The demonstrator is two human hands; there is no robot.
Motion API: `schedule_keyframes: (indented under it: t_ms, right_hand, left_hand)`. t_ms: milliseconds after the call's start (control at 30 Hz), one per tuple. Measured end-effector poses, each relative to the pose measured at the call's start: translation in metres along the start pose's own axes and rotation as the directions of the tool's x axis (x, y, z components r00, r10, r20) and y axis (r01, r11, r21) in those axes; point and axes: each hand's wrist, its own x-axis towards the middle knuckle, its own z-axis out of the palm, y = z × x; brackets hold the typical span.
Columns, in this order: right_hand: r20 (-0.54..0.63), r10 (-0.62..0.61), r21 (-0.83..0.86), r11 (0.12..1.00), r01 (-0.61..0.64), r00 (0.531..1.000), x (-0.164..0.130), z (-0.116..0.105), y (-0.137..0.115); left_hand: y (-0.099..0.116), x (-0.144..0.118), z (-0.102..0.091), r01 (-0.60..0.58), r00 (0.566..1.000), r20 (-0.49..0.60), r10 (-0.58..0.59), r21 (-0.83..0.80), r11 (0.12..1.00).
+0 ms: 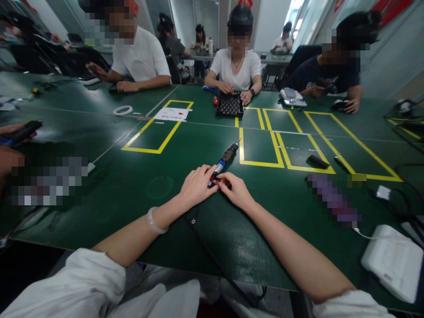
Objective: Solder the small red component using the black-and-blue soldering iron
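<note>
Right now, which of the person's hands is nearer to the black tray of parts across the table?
Right. The right hand lies almost straight below the black tray, while the left hand rests further to the left; both touch the electric screwdriver.

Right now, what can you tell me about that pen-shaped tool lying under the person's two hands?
The pen-shaped tool is a slim dark-bodied rod with a blue band, red marks near its hand end and a thin metal tip. It lies flat on the green table, tip pointing away toward the yellow tape. The left hand and right hand both touch its near end with their fingertips.
</note>
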Motion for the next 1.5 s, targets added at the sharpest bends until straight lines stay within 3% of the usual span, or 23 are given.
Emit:
schedule_keyframes:
  t_ms: [200, 300, 467, 667, 800, 967, 1133, 1200, 1267, 1333, 1400, 1433, 1500]
  right_hand:
    - [0.013, 0.019, 0.058, 0.998, -0.020, 1.000, -0.001, -0.001, 0.001]
    - [0.036, 0.025, 0.054, 0.998, -0.027, 0.999, -0.001, -0.002, 0.001]
    - [0.043, 0.022, 0.052, 0.998, -0.025, 0.999, -0.001, -0.002, 0.002]
    - [0.061, 0.033, 0.025, 0.999, -0.035, 0.998, -0.001, -0.002, 0.002]
    - [0.065, 0.034, 0.005, 0.999, -0.034, 0.997, -0.001, -0.001, 0.004]
    - [0.072, 0.031, 0.004, 0.999, -0.032, 0.997, -0.001, -0.001, 0.004]
    - [0.080, 0.033, -0.007, 0.999, -0.033, 0.996, -0.001, -0.002, 0.004]
    - [0.082, 0.033, -0.013, 0.999, -0.032, 0.996, -0.001, -0.002, 0.004]
    - [0.080, 0.036, -0.013, 0.999, -0.035, 0.996, -0.001, -0.001, 0.004]
    - [0.077, 0.038, -0.004, 0.999, -0.038, 0.996, 0.000, -0.001, 0.004]
    - [0.072, 0.033, 0.003, 0.999, -0.034, 0.997, 0.000, -0.001, 0.005]
    - [0.071, 0.030, 0.008, 0.999, -0.031, 0.997, -0.001, -0.001, 0.005]
    - [0.079, 0.023, 0.021, 0.999, -0.024, 0.997, -0.001, -0.001, 0.004]
  left_hand:
    - [-0.025, 0.004, 0.000, -0.001, 1.000, 0.006, 0.001, -0.012, 1.000]
    - [-0.048, 0.006, -0.001, 0.064, 0.998, 0.008, -0.064, 0.021, 0.998]
    - [-0.114, 0.009, -0.001, 0.268, 0.962, 0.033, -0.271, 0.058, 0.962]
    - [-0.210, 0.001, 0.001, 0.477, 0.877, 0.041, -0.479, 0.053, 0.877]
    - [-0.241, -0.011, -0.001, 0.549, 0.835, -0.016, -0.549, 0.056, 0.834]
    - [-0.231, -0.019, -0.003, 0.524, 0.846, -0.151, -0.512, 0.051, 0.850]
    - [-0.213, -0.016, -0.013, 0.601, 0.796, -0.123, -0.592, 0.050, 0.798]
    - [-0.203, -0.012, -0.016, 0.616, 0.781, -0.169, -0.601, 0.057, 0.786]
    - [-0.187, -0.006, -0.017, 0.577, 0.794, -0.219, -0.567, -0.021, 0.817]
    - [-0.161, 0.002, -0.016, 0.435, 0.861, -0.170, -0.479, -0.242, 0.868]
    - [-0.128, 0.008, -0.014, 0.231, 0.959, -0.021, -0.284, -0.527, 0.818]
    - [-0.110, 0.011, -0.013, 0.165, 0.985, 0.060, -0.164, -0.623, 0.765]
    - [-0.077, 0.012, -0.011, 0.101, 0.982, 0.185, 0.050, -0.723, 0.683]
